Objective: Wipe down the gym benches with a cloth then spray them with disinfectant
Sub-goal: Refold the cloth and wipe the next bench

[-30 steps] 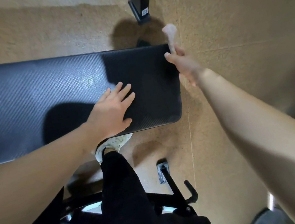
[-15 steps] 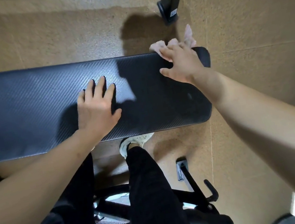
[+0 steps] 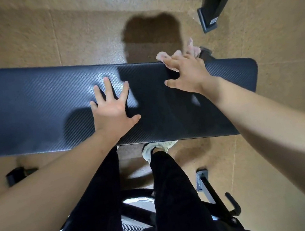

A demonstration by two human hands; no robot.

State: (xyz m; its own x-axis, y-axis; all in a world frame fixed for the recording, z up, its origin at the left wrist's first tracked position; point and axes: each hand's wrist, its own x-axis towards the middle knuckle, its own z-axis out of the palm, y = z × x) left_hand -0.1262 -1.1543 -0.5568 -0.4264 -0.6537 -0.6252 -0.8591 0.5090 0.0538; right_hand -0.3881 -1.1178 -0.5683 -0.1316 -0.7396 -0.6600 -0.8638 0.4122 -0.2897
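Observation:
A long black padded gym bench (image 3: 30, 108) with a woven texture runs across the view from the left edge to the right. My left hand (image 3: 113, 110) lies flat on its middle with fingers spread, holding nothing. My right hand (image 3: 187, 70) presses a pale pink cloth (image 3: 189, 48) onto the far edge of the bench, near its right end. Most of the cloth is hidden under the fingers; only its frayed ends stick out past them. No spray bottle is in view.
Tan speckled rubber floor (image 3: 279, 52) surrounds the bench. A black machine foot (image 3: 209, 17) stands at the far right. My black-trousered legs and a white shoe (image 3: 159, 147) are at the bench's near edge, with black metal equipment frames (image 3: 214, 194) behind them.
My right hand came from beyond the bench's right end onto the far edge and slid the cloth leftward along it. My left hand spread its fingers and stayed on the pad.

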